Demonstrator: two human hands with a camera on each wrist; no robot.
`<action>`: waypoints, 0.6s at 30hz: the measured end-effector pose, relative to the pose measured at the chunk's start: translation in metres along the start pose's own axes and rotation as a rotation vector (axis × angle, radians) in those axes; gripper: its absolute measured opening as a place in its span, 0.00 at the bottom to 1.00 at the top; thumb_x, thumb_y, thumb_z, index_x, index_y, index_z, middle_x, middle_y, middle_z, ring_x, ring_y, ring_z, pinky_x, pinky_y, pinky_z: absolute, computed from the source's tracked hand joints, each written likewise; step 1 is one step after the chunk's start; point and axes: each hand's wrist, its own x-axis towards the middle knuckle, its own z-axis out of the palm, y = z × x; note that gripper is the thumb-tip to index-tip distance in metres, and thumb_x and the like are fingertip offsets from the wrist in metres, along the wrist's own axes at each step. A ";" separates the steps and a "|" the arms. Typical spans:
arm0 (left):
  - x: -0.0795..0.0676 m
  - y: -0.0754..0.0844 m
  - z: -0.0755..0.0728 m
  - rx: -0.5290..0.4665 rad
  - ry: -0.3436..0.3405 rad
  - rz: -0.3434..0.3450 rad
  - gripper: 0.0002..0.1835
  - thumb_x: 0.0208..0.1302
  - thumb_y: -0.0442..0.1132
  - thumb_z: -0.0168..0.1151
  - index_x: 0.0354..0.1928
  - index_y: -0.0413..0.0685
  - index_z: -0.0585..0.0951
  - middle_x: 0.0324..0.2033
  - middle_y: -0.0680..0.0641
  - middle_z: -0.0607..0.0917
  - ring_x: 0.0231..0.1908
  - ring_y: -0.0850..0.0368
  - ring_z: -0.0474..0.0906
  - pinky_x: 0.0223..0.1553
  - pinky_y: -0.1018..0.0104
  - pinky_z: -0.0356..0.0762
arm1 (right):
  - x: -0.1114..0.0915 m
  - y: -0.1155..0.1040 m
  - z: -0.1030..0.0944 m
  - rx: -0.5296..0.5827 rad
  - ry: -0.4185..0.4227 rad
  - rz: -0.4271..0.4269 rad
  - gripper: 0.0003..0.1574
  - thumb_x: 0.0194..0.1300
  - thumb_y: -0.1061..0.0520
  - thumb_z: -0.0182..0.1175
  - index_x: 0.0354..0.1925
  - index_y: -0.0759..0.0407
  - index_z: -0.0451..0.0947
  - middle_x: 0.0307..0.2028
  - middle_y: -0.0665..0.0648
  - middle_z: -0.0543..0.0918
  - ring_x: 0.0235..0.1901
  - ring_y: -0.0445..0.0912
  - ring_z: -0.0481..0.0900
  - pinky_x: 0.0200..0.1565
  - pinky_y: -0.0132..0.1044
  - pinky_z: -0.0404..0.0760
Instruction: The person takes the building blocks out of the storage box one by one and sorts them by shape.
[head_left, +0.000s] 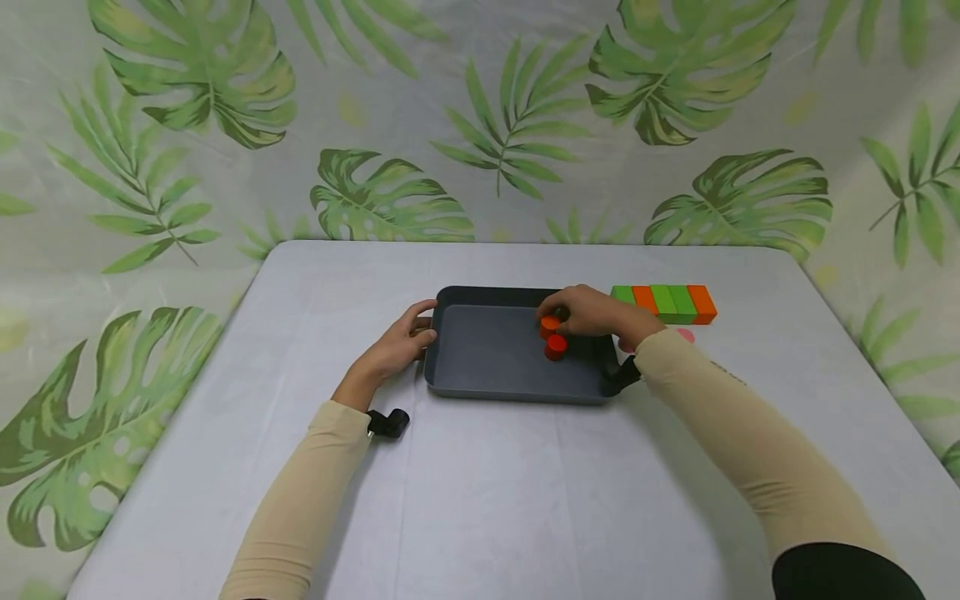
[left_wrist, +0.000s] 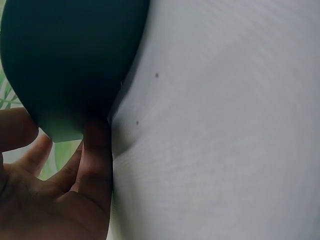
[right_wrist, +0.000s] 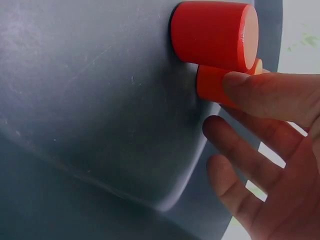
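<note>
A dark grey rectangular tray [head_left: 495, 354] lies on the white table. At its left rim is my left hand [head_left: 395, 346]; in the left wrist view the fingers [left_wrist: 96, 170] hold the tray's outer wall [left_wrist: 75, 60]. Over the tray's right part, my right hand [head_left: 592, 311] pinches an orange cylinder block [head_left: 549, 326] between thumb and fingers. Just in front of it a red cylinder block [head_left: 556, 347] stands upright in the tray. In the right wrist view the red cylinder [right_wrist: 212, 35] partly covers the orange cylinder [right_wrist: 212, 82], and the thumb [right_wrist: 250, 92] lies on the orange one.
Green and orange blocks [head_left: 663, 304] stand in a row behind the right wrist, to the right of the tray. Pink round pieces [head_left: 686, 335] lie in front of that row, partly hidden by the right arm. A leaf-patterned cloth [head_left: 525, 125] hangs behind the table.
</note>
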 end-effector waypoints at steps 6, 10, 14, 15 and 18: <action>0.002 -0.001 0.000 0.008 -0.002 0.002 0.32 0.77 0.36 0.44 0.78 0.58 0.50 0.75 0.36 0.58 0.72 0.40 0.63 0.67 0.43 0.68 | -0.001 0.001 0.000 -0.002 0.011 0.011 0.23 0.62 0.67 0.60 0.56 0.61 0.80 0.56 0.64 0.83 0.54 0.58 0.80 0.59 0.52 0.78; 0.002 -0.001 0.000 0.007 -0.001 0.003 0.32 0.77 0.36 0.44 0.78 0.59 0.50 0.75 0.36 0.58 0.72 0.40 0.63 0.67 0.43 0.68 | -0.003 0.003 -0.002 -0.001 0.053 0.005 0.24 0.62 0.65 0.61 0.58 0.60 0.80 0.54 0.63 0.84 0.53 0.58 0.80 0.59 0.53 0.77; 0.001 -0.001 0.000 0.010 0.003 -0.003 0.32 0.77 0.36 0.44 0.78 0.59 0.50 0.75 0.37 0.58 0.72 0.40 0.63 0.66 0.43 0.69 | -0.010 0.006 -0.009 0.005 0.135 -0.025 0.23 0.62 0.63 0.64 0.57 0.60 0.80 0.53 0.61 0.84 0.51 0.56 0.80 0.59 0.53 0.77; 0.001 -0.001 0.000 0.011 0.003 -0.002 0.32 0.77 0.36 0.44 0.78 0.59 0.50 0.75 0.37 0.58 0.72 0.40 0.63 0.66 0.43 0.69 | -0.012 0.007 -0.011 0.011 0.155 -0.032 0.23 0.62 0.63 0.64 0.57 0.60 0.80 0.53 0.61 0.84 0.51 0.56 0.80 0.58 0.53 0.77; 0.001 -0.001 0.000 0.012 0.001 0.009 0.32 0.77 0.35 0.44 0.78 0.58 0.50 0.75 0.36 0.59 0.71 0.40 0.63 0.65 0.43 0.69 | -0.023 0.007 -0.020 0.048 0.197 -0.040 0.22 0.62 0.63 0.64 0.55 0.60 0.79 0.51 0.62 0.84 0.50 0.56 0.82 0.55 0.52 0.79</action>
